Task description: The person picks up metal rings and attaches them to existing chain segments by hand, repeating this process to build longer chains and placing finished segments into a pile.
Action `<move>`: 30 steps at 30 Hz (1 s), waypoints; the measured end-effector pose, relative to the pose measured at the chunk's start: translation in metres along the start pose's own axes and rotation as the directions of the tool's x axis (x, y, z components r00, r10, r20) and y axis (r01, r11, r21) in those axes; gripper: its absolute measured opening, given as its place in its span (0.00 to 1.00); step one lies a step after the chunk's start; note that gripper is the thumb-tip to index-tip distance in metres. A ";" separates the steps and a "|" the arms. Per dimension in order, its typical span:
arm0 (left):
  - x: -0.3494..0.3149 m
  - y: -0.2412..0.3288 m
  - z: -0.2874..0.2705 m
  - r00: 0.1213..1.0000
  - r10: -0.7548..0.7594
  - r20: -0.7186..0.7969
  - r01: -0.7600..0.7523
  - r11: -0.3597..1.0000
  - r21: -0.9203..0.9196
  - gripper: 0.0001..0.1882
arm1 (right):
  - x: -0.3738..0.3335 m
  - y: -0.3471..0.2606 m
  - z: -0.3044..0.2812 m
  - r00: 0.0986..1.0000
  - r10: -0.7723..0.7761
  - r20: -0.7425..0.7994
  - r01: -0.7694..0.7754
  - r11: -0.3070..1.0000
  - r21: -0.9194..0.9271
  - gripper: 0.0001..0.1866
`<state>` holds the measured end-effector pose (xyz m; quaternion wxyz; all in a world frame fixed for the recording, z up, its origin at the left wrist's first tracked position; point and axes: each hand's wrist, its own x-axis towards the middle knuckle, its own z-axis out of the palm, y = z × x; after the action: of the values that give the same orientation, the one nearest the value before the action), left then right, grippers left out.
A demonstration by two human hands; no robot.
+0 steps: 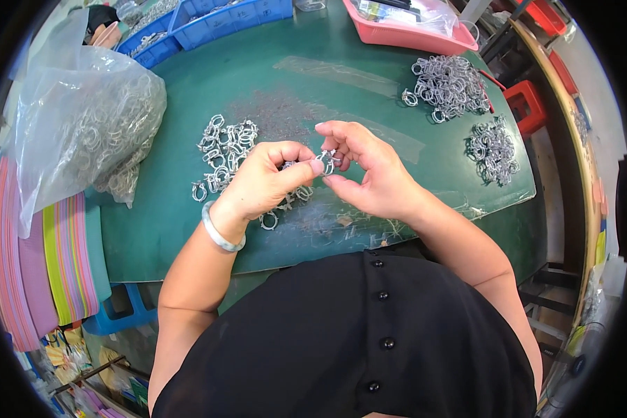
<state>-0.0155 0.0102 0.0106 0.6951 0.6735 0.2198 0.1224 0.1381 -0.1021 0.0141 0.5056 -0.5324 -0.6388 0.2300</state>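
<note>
My left hand, with a pale bangle at its wrist, pinches a small silver metal ring clip between thumb and forefinger. Around the clip's far side curves my right hand; its thumb and forefinger are apart, and whether its other fingertips touch the clip I cannot tell. Beneath and beyond my left hand lies a loose pile of similar ring clips, partly hidden by that hand. One single clip rests near my left wrist.
On the green tabletop, a larger clip pile and a smaller pile lie at right. A clear plastic bag of clips stands at left. Blue bins and a pink tray line the far side. A red stool stands beyond the right edge.
</note>
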 end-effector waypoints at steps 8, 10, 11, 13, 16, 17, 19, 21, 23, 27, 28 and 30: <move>0.001 0.003 0.004 1.000 -0.020 -0.015 0.019 0.993 -0.112 0.08 | -0.003 0.006 -0.002 0.998 0.067 -0.020 -0.065 0.995 0.074 0.30; 0.002 -0.002 0.003 1.000 0.013 -0.011 -0.015 0.988 -0.155 0.08 | -0.003 0.010 0.000 0.992 0.078 -0.097 -0.065 0.989 0.132 0.25; 0.003 -0.005 0.003 0.999 0.045 -0.008 -0.046 0.979 -0.198 0.08 | -0.003 0.009 -0.001 0.992 0.076 -0.097 -0.062 0.989 0.131 0.25; 0.004 -0.008 0.004 0.999 0.034 -0.022 -0.039 0.971 -0.234 0.09 | -0.004 0.009 -0.002 0.962 0.270 -0.049 -0.238 0.910 0.339 0.20; 0.004 -0.008 0.008 0.999 0.010 -0.052 -0.025 0.957 -0.289 0.09 | -0.001 0.004 -0.002 0.927 0.375 -0.021 -0.306 0.785 0.538 0.17; 0.004 -0.008 0.009 0.998 -0.001 -0.069 -0.020 0.951 -0.308 0.09 | -0.001 0.004 -0.003 0.927 0.374 -0.023 -0.304 0.786 0.538 0.17; 0.004 -0.008 0.010 0.998 0.007 -0.064 -0.026 0.955 -0.297 0.09 | -0.001 0.004 -0.004 0.897 0.442 -0.003 -0.361 0.738 0.570 0.14; 0.004 -0.009 0.010 0.998 0.015 -0.059 -0.031 0.958 -0.286 0.09 | -0.001 0.005 -0.004 0.899 0.438 -0.008 -0.355 0.739 0.573 0.13; 0.005 -0.010 0.011 0.998 0.016 -0.064 -0.031 0.969 -0.243 0.09 | 0.000 0.005 -0.005 0.900 0.435 -0.012 -0.350 0.739 0.575 0.11; 0.005 -0.012 0.012 0.998 0.034 -0.054 -0.044 0.981 -0.189 0.09 | -0.001 0.004 -0.005 0.896 0.443 -0.007 -0.350 0.717 0.602 0.11; 0.005 -0.011 0.011 0.998 0.029 -0.047 -0.037 0.984 -0.176 0.09 | -0.001 0.005 -0.006 0.886 0.464 0.008 -0.372 0.698 0.612 0.11; 0.005 -0.011 0.011 0.999 0.022 -0.041 -0.029 0.986 -0.163 0.08 | -0.001 0.006 -0.008 0.872 0.489 0.027 -0.403 0.685 0.606 0.11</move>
<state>-0.0071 0.0018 -0.0014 0.7420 0.6143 0.2139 0.1620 0.1474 -0.1025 0.0120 0.6171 -0.5006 -0.3485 0.4971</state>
